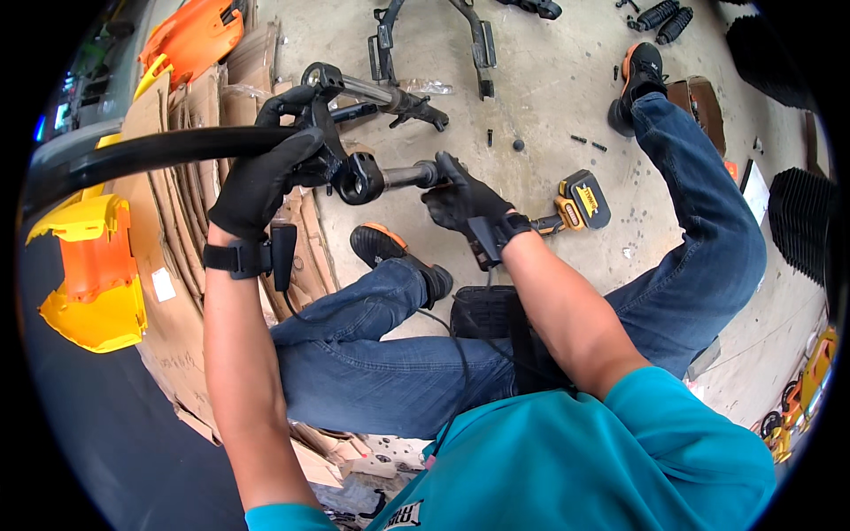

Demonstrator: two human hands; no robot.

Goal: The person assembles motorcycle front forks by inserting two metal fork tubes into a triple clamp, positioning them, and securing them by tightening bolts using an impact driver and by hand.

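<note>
Surface: speckled grey concrete floor (540,97); stacked brown cardboard sheets (174,190), 10 o'clock. Black-and-silver metal fork assembly (363,180): raised above floor, 11 o'clock. Left black-gloved hand (266,181): closed around its bracket. Right black-gloved hand (467,199): partly curled at tube end; pinch cannot be determined. Yellow-and-black cordless power tool (574,211): floor, 2 o'clock; printed lettering. Teal fabric shirt (567,460): printed patch, 6 o'clock.

The metal shaft (405,178) looks glossy, the cardboard (144,205) matt.
</note>
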